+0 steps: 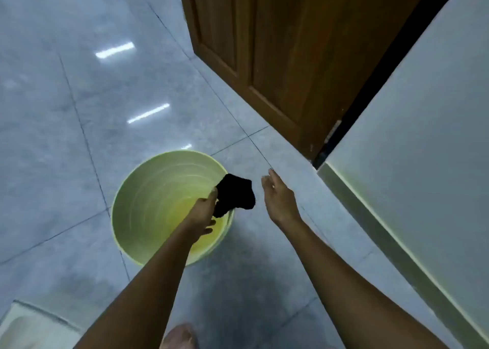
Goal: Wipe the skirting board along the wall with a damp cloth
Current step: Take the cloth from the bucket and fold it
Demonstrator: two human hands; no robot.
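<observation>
Grey glossy floor tiles (66, 142) with dark grout lines fill most of the view, reflecting strips of ceiling light.

Nearest, at the bottom edge: a bare foot (180, 335), blurred. At near left, a pale object (29, 327) is cut off by the frame; what it is cannot be told.

Both forearms reach forward from the bottom of the frame.

Left hand (202, 212): over the near-right part of the pale green bucket (132, 208), fingers curled, pinching a black cloth (235, 193) by one edge. Cloth hangs bunched above the bucket's right rim, part of it out past the rim. Whether it is wet cannot be told.

Right hand (277, 199): empty, fingers loosely extended, held above the floor just right of the cloth, not touching it.

Bucket stands on the floor, a shallow layer of yellowish liquid in its bottom.

Right side: pale skirting board (370, 216) runs along the foot of the light wall (428, 136) from near right to mid-frame, well apart from both hands.

Far: brown wooden door (277, 44), panelled, with a dark gap between it and the wall's end.
</observation>
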